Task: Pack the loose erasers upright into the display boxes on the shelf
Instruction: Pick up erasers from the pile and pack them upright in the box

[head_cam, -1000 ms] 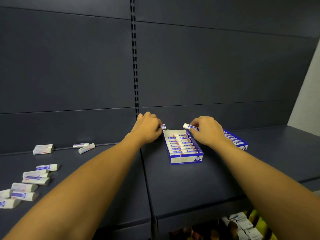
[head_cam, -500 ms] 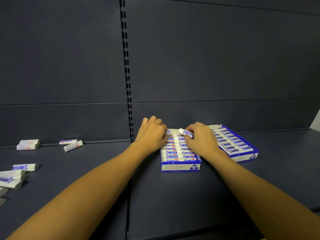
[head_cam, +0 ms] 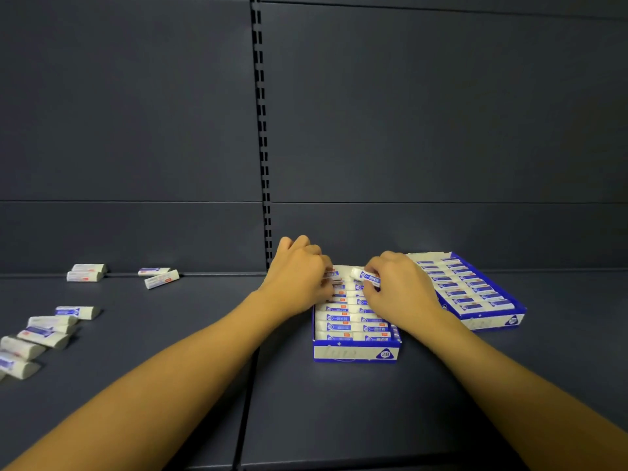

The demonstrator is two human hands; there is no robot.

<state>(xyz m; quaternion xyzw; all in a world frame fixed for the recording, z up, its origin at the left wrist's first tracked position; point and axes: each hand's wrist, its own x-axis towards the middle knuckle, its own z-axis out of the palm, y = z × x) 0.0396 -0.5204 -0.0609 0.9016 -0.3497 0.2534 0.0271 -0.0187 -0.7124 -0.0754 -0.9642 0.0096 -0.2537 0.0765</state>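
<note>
A blue and white display box [head_cam: 355,353] sits on the dark shelf, packed with rows of white erasers in blue sleeves. My left hand [head_cam: 297,278] is over its far left corner, fingers curled on an eraser [head_cam: 331,275] at the back row. My right hand [head_cam: 399,290] pinches another eraser [head_cam: 365,275] just above the box's far end. A second display box [head_cam: 489,316], filled with erasers, lies to the right, touching my right wrist. Loose erasers [head_cam: 47,329] lie flat at the far left, with more loose erasers [head_cam: 159,277] by the back wall.
The shelf [head_cam: 339,419] has a seam running front to back under my left forearm. A slotted upright [head_cam: 261,137] divides the dark back panel. Bare shelf lies in front of the boxes and between the loose erasers and the near box.
Both hands have come down from the far end onto the back rows of the near box, each still with its eraser. The view shifted left, showing more of the second box.
</note>
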